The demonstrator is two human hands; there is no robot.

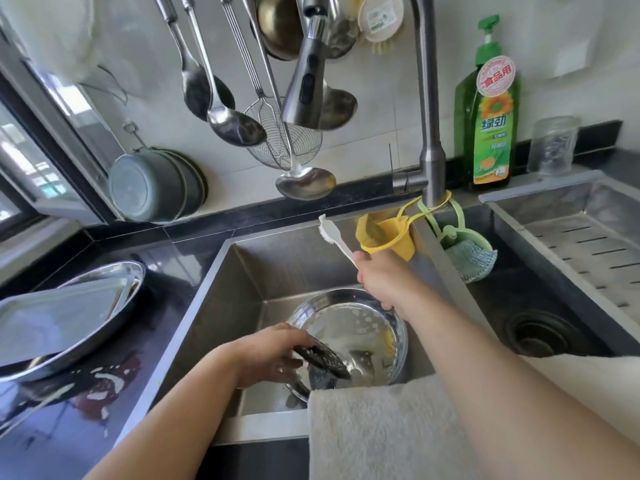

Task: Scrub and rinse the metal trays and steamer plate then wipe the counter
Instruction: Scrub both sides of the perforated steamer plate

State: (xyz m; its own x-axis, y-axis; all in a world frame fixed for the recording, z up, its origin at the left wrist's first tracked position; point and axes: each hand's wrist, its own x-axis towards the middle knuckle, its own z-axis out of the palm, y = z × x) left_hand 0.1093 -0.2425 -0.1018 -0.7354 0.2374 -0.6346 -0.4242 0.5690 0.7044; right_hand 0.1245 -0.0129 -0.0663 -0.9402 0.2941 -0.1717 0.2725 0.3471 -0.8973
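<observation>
A white brush [334,242] is gripped by its handle in the right hand [384,282], bristles raised up and away, just short of a yellow pouch [388,237] hung from the tap [427,98]. Beyond that hand a green bottle [490,112] is stood, labelled 绿劲 and 食品用, with a glass [554,145] beside it. A dark perforated piece [325,356] is held in the curled fingers of the left hand [273,355], over the steamer plate [349,327] lying in the sink [221,299] between both hands. A towel [381,431] is draped over the near rim, under the right forearm. Metal trays [62,313] are stacked on the counter [69,438] left of the left hand
</observation>
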